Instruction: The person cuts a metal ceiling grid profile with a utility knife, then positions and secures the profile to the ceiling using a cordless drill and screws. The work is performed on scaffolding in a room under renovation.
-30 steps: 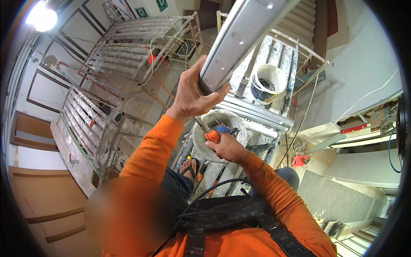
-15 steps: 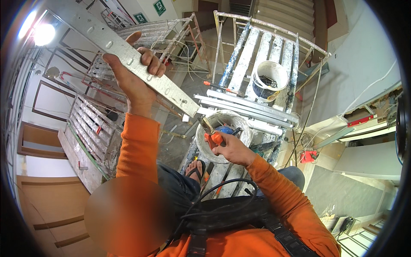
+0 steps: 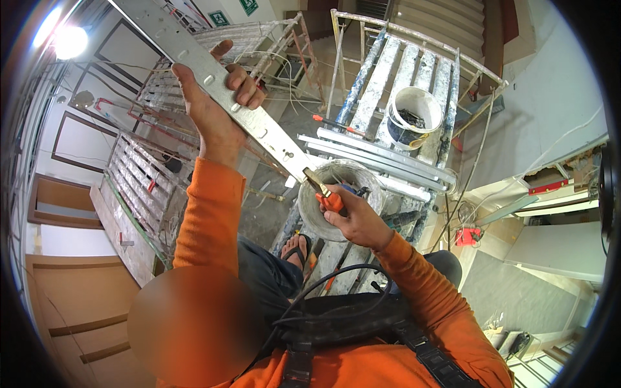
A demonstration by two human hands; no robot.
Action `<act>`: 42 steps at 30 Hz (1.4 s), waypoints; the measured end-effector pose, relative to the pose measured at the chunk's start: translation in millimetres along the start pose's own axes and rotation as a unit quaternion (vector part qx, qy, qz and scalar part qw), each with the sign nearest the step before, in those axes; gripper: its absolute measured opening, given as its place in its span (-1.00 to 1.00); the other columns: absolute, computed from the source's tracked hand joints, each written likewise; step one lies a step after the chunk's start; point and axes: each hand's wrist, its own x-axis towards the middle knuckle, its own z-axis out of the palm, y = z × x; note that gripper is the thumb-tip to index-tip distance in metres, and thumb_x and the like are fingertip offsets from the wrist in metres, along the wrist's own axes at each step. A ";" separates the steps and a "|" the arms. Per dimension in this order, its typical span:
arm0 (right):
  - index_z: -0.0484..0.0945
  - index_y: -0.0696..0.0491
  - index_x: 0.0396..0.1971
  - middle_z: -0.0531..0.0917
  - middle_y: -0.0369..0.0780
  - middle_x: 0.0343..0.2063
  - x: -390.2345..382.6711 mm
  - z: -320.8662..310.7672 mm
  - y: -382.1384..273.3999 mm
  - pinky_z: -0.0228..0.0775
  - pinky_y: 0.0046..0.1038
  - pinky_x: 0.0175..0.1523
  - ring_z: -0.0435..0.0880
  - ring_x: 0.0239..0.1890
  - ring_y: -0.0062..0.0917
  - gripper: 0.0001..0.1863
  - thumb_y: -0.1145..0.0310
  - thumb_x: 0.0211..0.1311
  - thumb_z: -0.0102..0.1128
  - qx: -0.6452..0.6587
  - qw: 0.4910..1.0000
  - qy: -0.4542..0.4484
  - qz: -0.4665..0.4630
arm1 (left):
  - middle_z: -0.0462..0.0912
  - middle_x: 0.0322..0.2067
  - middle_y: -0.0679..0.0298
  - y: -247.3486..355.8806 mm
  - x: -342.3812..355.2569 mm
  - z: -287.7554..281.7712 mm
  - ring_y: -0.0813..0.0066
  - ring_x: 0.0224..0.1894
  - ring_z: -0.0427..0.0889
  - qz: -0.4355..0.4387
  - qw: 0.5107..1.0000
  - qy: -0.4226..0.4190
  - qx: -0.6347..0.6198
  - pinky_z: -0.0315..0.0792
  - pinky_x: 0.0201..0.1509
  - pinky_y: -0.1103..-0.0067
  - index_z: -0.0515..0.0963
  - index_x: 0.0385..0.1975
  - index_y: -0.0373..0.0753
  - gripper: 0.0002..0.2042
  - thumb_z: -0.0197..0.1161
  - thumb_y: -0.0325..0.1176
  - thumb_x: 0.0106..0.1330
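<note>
My left hand [image 3: 217, 116] grips a long galvanized metal profile [image 3: 279, 145], thumb on one side and fingers curled over the other. The profile slants from the upper left down to the middle, with holes along its face. In my right hand [image 3: 361, 223] is a pair of snips [image 3: 331, 200] with orange handles, its jaws at the profile's lower end. How far the jaws are closed I cannot tell. Below the snips stands a dirty white bucket [image 3: 314, 222] with a blue thing and other tools inside, partly covered by my hand.
Several metal profiles [image 3: 381, 163] lie across the paint-splashed plank platform [image 3: 370, 84]. Beyond them stands a white bucket [image 3: 424, 97] of small dark pieces. A green power tool [image 3: 402, 218] rests beside the near bucket. More scaffolding [image 3: 139, 165] stands left; my sandalled foot [image 3: 297, 249] is below.
The snips' jaws have come onto the profile's lower end. My left hand and the profile sit slightly further right in the view, and the surroundings have shifted a little too.
</note>
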 end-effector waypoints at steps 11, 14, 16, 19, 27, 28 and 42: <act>0.57 0.14 -0.14 0.65 0.07 -0.29 12.4 4.6 -3.0 0.45 -0.19 -0.02 0.62 -0.14 0.02 -0.67 0.16 0.34 0.20 -0.119 0.981 0.000 0.151 | 0.26 -0.62 0.42 -18.8 -17.1 26.2 0.64 -0.67 0.21 -0.044 0.994 -0.068 0.071 0.17 -0.59 0.62 0.42 -0.04 -0.29 -0.30 0.14 0.36 0.29; 0.58 0.13 -0.12 0.66 0.06 -0.27 18.3 7.9 7.5 0.44 -0.14 0.00 0.62 -0.13 0.04 -0.65 0.15 0.33 0.19 -0.161 0.974 -0.042 0.156 | 0.47 -0.52 0.35 -44.6 -35.0 37.3 0.62 -0.61 0.41 -0.003 0.972 -0.166 0.167 0.36 -0.52 0.60 0.48 -0.15 -0.35 -0.54 0.39 -0.05 0.25; 0.58 0.13 -0.11 0.66 0.07 -0.25 18.7 11.0 14.6 0.43 -0.13 0.01 0.61 -0.11 0.06 -0.65 0.15 0.32 0.19 -0.175 0.968 -0.075 0.163 | 0.55 -0.42 0.33 -56.8 -43.6 39.7 0.59 -0.57 0.49 -0.007 0.951 -0.222 0.214 0.48 -0.47 0.55 0.51 -0.13 -0.36 -0.63 0.40 -0.22 0.23; 0.57 0.12 -0.07 0.66 0.07 -0.21 15.7 15.9 21.9 0.43 -0.15 0.04 0.61 -0.08 0.06 -0.64 0.17 0.29 0.21 -0.123 0.968 -0.084 0.200 | 0.58 -0.39 0.29 -62.4 -45.3 37.0 0.57 -0.52 0.53 -0.009 0.950 -0.201 0.238 0.50 -0.43 0.55 0.50 -0.13 -0.38 -0.66 0.35 -0.26 0.26; 0.51 0.10 0.04 0.67 -0.08 -0.15 12.2 8.1 21.2 0.44 -0.29 0.09 0.65 -0.05 -0.20 -0.59 0.31 0.21 0.26 -0.087 0.981 -0.044 0.166 | 0.58 -0.45 0.25 -30.2 -16.9 13.4 0.48 -0.53 0.57 0.064 0.966 -0.024 0.251 0.46 -0.51 0.53 0.51 -0.11 -0.38 -0.39 0.26 0.20 0.32; 0.51 0.10 0.04 0.68 -0.12 -0.17 14.0 6.8 19.9 0.44 -0.31 0.08 0.66 -0.06 -0.26 -0.60 0.33 0.20 0.27 -0.100 0.979 -0.050 0.171 | 0.58 -0.45 0.24 -26.1 -14.8 10.8 0.48 -0.53 0.57 0.066 0.965 -0.005 0.254 0.46 -0.52 0.52 0.52 -0.10 -0.37 -0.41 0.25 0.18 0.34; 0.51 0.17 0.04 0.63 -0.26 -0.17 0.7 5.2 3.9 0.43 -0.49 -0.03 0.57 -0.19 -0.59 -0.66 0.58 0.26 0.16 0.056 0.980 -0.160 0.109 | 0.36 -0.64 0.38 10.2 -5.9 6.3 0.54 -0.69 0.34 -0.018 0.990 0.109 0.087 0.22 -0.65 0.56 0.39 -0.39 -0.10 -0.43 -0.05 0.38 0.39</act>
